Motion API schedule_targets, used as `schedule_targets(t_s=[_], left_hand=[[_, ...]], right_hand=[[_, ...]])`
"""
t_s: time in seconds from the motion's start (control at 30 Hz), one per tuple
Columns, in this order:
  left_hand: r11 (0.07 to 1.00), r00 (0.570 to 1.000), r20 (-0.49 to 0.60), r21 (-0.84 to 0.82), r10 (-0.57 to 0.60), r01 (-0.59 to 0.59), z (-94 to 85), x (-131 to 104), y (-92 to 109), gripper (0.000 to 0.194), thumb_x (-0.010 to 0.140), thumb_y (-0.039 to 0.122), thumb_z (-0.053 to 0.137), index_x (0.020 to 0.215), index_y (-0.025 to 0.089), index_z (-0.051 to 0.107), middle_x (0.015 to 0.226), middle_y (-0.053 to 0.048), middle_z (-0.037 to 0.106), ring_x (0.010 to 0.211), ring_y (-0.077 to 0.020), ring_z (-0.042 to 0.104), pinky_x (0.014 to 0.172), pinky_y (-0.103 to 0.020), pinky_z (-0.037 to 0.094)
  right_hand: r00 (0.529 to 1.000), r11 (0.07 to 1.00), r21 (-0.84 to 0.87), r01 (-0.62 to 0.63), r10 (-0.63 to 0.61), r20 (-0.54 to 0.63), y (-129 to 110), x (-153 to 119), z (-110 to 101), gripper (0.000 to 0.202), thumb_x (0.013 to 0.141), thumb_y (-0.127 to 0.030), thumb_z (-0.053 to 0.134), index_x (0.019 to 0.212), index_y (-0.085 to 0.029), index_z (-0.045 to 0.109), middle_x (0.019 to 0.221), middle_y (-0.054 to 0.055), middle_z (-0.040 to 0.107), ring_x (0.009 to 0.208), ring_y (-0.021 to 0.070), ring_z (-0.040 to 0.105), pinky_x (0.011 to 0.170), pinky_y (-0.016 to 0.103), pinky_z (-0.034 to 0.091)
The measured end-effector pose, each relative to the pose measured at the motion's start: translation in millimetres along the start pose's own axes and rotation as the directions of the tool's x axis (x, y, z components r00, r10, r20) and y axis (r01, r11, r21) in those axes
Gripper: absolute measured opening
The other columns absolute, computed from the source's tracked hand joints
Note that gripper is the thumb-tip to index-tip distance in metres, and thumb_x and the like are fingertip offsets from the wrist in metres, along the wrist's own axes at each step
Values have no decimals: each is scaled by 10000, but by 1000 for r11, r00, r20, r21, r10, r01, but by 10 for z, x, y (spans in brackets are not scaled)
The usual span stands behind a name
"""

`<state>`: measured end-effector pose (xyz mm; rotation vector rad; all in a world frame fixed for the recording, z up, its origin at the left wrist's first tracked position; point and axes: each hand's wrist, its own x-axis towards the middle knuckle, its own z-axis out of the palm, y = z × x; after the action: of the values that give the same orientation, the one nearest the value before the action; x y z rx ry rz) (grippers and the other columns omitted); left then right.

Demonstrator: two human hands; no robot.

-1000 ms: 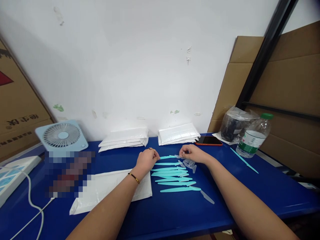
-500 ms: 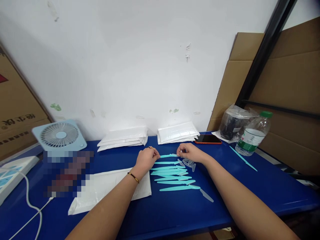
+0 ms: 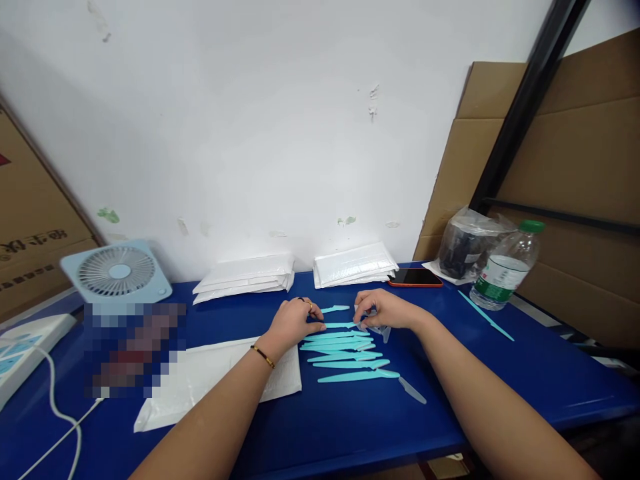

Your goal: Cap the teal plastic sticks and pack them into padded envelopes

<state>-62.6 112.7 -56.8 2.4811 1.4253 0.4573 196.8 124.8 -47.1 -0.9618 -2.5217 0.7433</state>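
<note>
Turquoise sticks (image 3: 357, 377) | left hand (image 3: 295, 322), right hand (image 3: 389, 309) at ends, grips unclear | envelope (image 3: 205, 367) under left forearm (image 3: 217, 415) | phone (image 3: 416, 277) beyond, bottle (image 3: 505, 275) rightward

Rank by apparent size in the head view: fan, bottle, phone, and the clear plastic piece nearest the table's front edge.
1. Fan
2. Bottle
3. Phone
4. Clear plastic piece
It looks smallest despite lying nearer the camera than the phone.

Forearms (image 3: 480, 387) converge forward; the left hand (image 3: 296, 320) and right hand (image 3: 386, 309) face inward, apart, fingers (image 3: 359, 311) bent.
</note>
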Motion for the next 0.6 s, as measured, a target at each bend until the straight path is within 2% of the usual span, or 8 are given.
schedule_targets(t_s=[0.1,0.27,0.37,0.5,0.6], left_hand=[[1000,999,38,-20,8,-7,7,13,-28,147,720,374,615,745,246,683,787,20,656,736,-138,580,636,-216,388],[994,995,49,-68,-87,90,-11,9,-90,154,709,367,607,729,233,680,724,18,663,659,-130,580,566,-212,376],[990,993,54,-93,-105,109,-20,-1,-103,158,695,369,614,722,227,677,717,19,664,650,-127,582,551,-207,376],[989,994,44,-105,-95,100,5,11,-99,151,703,361,614,715,223,674,717,15,665,659,-130,582,562,-207,383],[994,996,22,-72,-86,88,40,30,-95,142,711,354,618,708,221,671,722,14,662,667,-134,580,568,-213,378]], right_hand=[[1000,1000,-22,-17,17,-16,51,13,22,156,702,-334,675,796,-229,742,842,18,571,696,120,535,643,250,451],[991,994,-52,-93,88,-101,160,-9,23,190,712,-365,661,763,-198,737,779,31,610,659,127,552,600,246,435],[980,989,-43,-141,134,-148,184,-8,43,202,705,-371,667,758,-187,730,764,34,638,667,135,571,609,239,430],[983,992,-35,-120,113,-147,143,62,128,185,713,-370,665,766,-205,730,765,30,653,687,139,580,613,230,415],[980,992,-91,-92,74,-184,104,152,213,161,722,-363,665,741,-216,728,741,23,648,696,140,574,634,234,403]])
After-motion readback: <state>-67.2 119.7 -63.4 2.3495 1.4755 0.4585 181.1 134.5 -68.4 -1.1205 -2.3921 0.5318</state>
